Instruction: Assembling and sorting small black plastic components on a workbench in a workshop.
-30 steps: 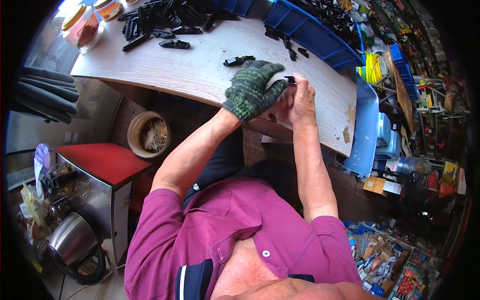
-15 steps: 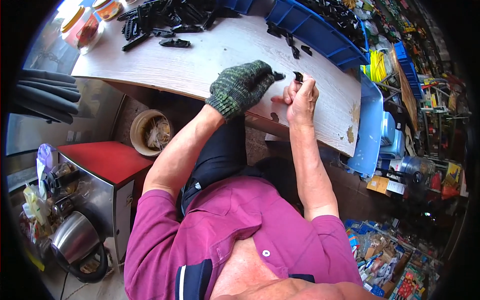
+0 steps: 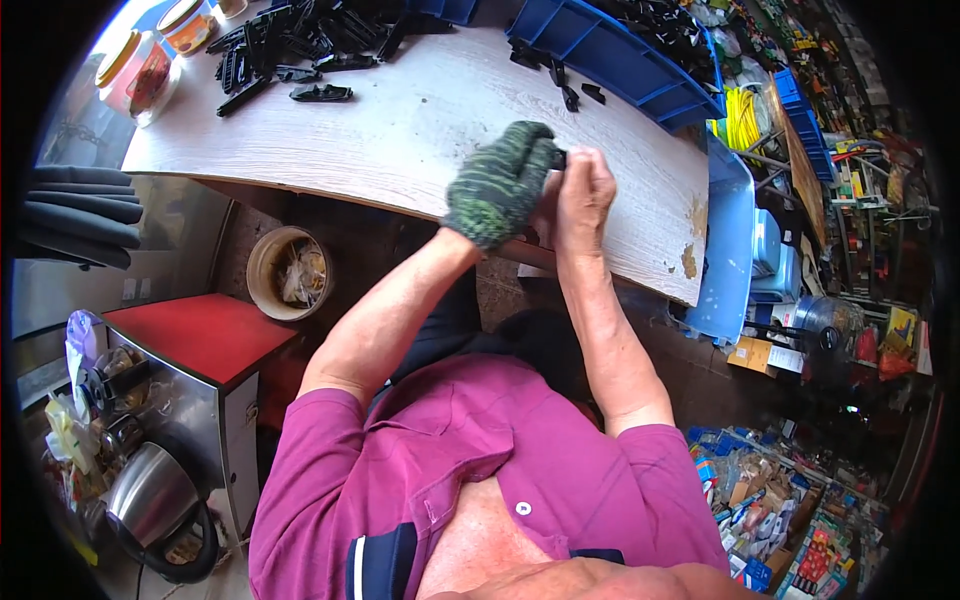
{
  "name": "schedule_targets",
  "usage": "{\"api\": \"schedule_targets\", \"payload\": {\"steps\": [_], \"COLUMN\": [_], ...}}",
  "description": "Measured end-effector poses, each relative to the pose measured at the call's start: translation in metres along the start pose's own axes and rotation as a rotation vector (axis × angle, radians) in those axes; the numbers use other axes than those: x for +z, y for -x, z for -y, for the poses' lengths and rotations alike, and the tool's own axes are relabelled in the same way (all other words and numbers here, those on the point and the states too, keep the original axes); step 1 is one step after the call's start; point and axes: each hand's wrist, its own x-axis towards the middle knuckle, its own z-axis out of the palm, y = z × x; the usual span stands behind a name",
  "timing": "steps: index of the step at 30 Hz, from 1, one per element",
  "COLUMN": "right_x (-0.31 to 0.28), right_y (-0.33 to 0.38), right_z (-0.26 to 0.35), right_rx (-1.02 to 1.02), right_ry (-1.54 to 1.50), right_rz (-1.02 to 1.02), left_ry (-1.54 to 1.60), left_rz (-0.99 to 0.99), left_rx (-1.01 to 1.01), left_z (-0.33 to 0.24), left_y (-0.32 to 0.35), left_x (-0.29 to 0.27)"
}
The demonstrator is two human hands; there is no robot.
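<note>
Over the front part of the pale wooden table [image 3: 390, 140], my two hands meet. My left hand [image 3: 498, 188], in a dark green knitted glove, is closed; the black piece seen in it earlier is now mostly hidden. My bare right hand [image 3: 582, 200] is closed against it, fingers bent around a small black plastic piece [image 3: 559, 160]. Only a bit of black shows between the hands, so whether the two parts are joined cannot be made out. Farther back lies a heap of long black plastic pieces [image 3: 300, 42], with one separate long piece [image 3: 321, 93] in front.
A blue bin [image 3: 610, 62] of black parts stands at the back right, several small black pieces [image 3: 566, 92] before it. Jars [image 3: 135, 75] stand at the far left corner. Below are a waste bucket [image 3: 262, 275] and a red-topped cabinet [image 3: 195, 335]; a light blue tub [image 3: 730, 240] adjoins the right edge.
My hands have come together: the left moved right, and the right moved slightly left to meet it. The black pieces, visible apart before, are now mostly covered by my fingers.
</note>
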Motion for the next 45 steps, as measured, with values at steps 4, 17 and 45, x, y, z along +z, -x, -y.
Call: {"api": "schedule_targets", "payload": {"steps": [4, 17, 45], "right_x": [-0.007, -0.030, -0.022], "right_y": [-0.002, -0.016, -0.135], "right_z": [-0.003, 0.020, 0.006], "right_rx": [-0.089, 0.387, 0.293], "right_ry": [0.073, -0.260, 0.752], "right_rz": [-0.020, -0.151, -0.044], "left_ry": [0.044, -0.947, -0.842], "left_rz": [-0.037, -0.420, 0.071], "left_rx": [-0.129, 0.451, 0.309], "left_z": [-0.014, 0.040, 0.031], "left_y": [0.008, -0.026, -0.038], "left_x": [0.021, -0.126, -0.073]}}
